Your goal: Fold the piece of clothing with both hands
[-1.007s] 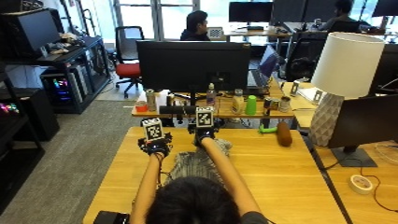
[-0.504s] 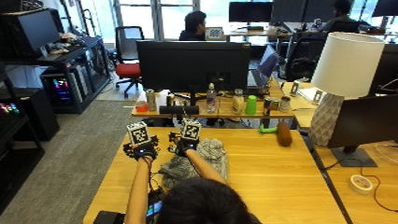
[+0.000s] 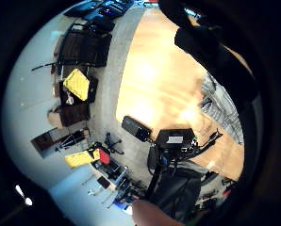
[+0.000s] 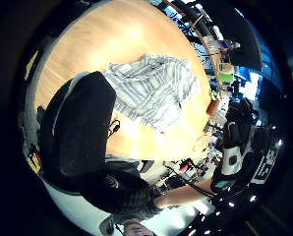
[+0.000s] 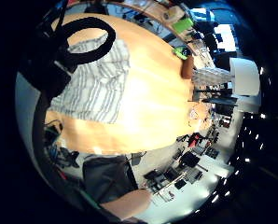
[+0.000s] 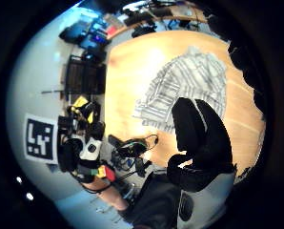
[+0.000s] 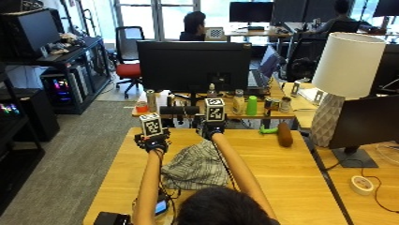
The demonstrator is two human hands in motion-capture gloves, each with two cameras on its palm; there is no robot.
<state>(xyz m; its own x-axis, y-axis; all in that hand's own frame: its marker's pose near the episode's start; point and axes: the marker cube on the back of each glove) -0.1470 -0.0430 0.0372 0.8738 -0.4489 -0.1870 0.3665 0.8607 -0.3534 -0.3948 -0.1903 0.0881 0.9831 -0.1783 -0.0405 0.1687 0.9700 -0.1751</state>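
The shirt [image 7: 196, 165], grey with white stripes, is lying in a loose rumpled heap on the wooden table [image 7: 287, 164], directly in front of the person's head [image 7: 221, 208]. Both arms are stretching out above it, toward the monitor [image 7: 193, 58] beyond the shirt. The left hand [image 7: 154, 140] is hovering beyond the shirt's far left corner, over bare table; whether its fingers are curled or straight cannot be told. The right hand [image 7: 212, 129] is hovering past the shirt's far edge, its fingers likewise hidden. Neither hand is visibly touching the shirt; the palm views are showing it lying apart from them. A brown object [image 7: 284, 134] is lying on the table well to the shirt's right, with a white lamp [image 7: 342, 79] further right.
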